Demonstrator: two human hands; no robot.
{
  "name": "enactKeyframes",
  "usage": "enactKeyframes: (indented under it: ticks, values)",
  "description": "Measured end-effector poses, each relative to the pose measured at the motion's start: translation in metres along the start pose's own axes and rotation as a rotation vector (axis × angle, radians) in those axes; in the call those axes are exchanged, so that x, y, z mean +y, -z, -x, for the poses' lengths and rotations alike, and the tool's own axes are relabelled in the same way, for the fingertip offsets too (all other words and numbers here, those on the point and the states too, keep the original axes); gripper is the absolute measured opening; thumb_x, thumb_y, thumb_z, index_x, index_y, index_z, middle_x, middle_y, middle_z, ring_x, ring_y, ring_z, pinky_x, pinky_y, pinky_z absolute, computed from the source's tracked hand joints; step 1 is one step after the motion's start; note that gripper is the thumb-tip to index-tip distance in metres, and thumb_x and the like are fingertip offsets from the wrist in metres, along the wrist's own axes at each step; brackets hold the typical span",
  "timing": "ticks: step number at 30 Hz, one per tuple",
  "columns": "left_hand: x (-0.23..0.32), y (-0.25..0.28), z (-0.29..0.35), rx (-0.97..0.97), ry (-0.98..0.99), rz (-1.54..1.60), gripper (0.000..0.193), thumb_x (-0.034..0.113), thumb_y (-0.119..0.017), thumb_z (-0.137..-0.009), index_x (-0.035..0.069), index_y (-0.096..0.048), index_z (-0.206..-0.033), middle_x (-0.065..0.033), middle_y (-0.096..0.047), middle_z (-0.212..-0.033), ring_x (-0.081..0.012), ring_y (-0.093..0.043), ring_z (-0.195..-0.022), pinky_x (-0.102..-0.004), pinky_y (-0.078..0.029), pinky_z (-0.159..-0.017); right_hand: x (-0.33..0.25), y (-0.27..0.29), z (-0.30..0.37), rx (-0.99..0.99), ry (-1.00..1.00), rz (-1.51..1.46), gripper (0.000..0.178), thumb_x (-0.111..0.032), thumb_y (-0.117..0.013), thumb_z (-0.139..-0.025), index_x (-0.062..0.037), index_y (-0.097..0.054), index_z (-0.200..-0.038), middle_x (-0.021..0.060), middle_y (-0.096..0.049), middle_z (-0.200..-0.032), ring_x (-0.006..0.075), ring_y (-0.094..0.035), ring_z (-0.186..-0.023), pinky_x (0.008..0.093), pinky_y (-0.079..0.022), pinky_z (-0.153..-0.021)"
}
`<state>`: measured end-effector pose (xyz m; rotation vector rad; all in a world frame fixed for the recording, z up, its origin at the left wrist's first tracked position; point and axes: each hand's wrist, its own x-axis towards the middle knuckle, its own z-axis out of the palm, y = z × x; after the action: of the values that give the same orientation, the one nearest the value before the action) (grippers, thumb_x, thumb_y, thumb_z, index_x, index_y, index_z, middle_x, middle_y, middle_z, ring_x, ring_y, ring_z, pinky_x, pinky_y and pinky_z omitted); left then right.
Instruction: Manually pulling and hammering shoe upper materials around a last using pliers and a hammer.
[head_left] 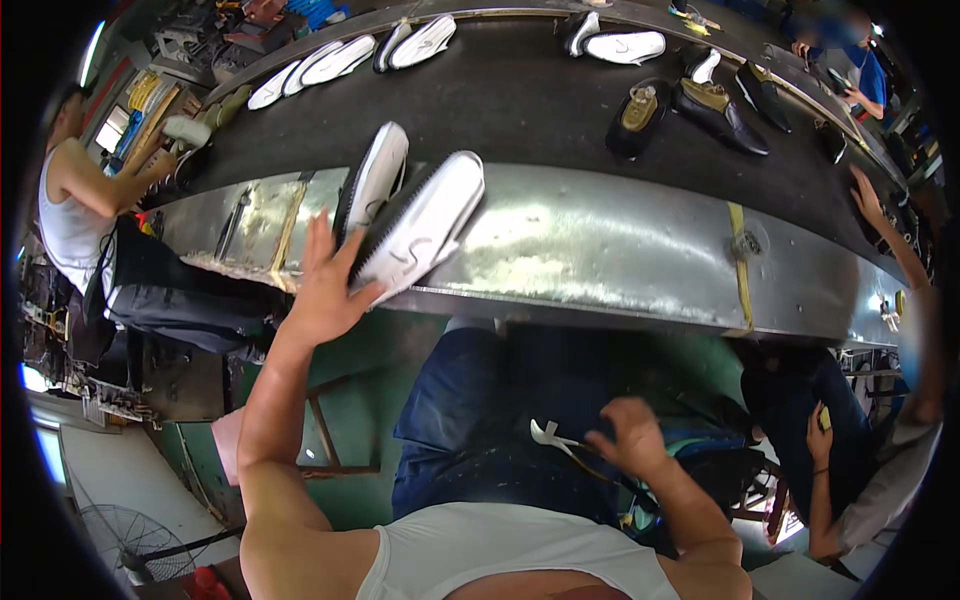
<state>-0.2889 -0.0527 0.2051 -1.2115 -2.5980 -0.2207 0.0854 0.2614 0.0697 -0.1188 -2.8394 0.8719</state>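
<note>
Workshop bench: a long black top [520, 115] here, with a shiny metal ledge [600, 240] along its near side, out beyond the right hand.
Right hand [635, 437]: down low, blurred, fingers loosely bent and apart, nothing seen in its grip.
Hammer [545, 434]: pale-headed, just left of that hand, over the blue trousers [440, 420]; whether a finger touches its handle, I can't tell.
Left hand [330, 292]: out at the ledge, fingers spread, thumb by the close end of the nearer white shoe [425, 225], no firm grasp showing.
Second white shoe [375, 180]: just past the left fingertips, leaning alongside its mate.
Progress: both shoes are on the ledge, so I'd judge this the pair in work; whether it's finished doesn't show.
Other shoes: white ones [340, 60] well beyond the left hand, dark ones [637, 115] beyond the right, untouched by either; done or waiting, I can't say.
</note>
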Motion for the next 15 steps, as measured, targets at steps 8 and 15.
enactKeyframes:
  ticks: [8, 15]
  values:
    - [0.016, -0.064, -0.183, -0.513, 0.155, 0.247, 0.088, 0.053, -0.07, -0.086, -0.002, -0.04, -0.147, -0.0253, -0.054, -0.14, -0.0374, -0.054, -0.129, -0.0413, -0.042, -0.108, -0.063, -0.032, 0.099, -0.541, -0.286, 0.046, 0.07, -0.019, -0.082, -0.073, -0.0012, -0.048, -0.132, 0.018, -0.061, -0.117, 0.0385, -0.067, -0.101, 0.0431, -0.055, -0.086]
    - [0.081, -0.022, -0.109, -0.46, 0.248, 1.06, 0.082, 0.044, -0.075, -0.085, -0.003, -0.043, -0.145, -0.0209, -0.06, -0.132, -0.0292, -0.062, -0.117, -0.0399, -0.049, -0.1, -0.031, -0.045, 0.157, -0.297, -0.765, -1.21, 0.062, -0.012, -0.073, -0.072, -0.0001, -0.053, -0.129, 0.0104, -0.064, -0.109, 0.0206, -0.065, -0.092, 0.0332, -0.053, -0.08]
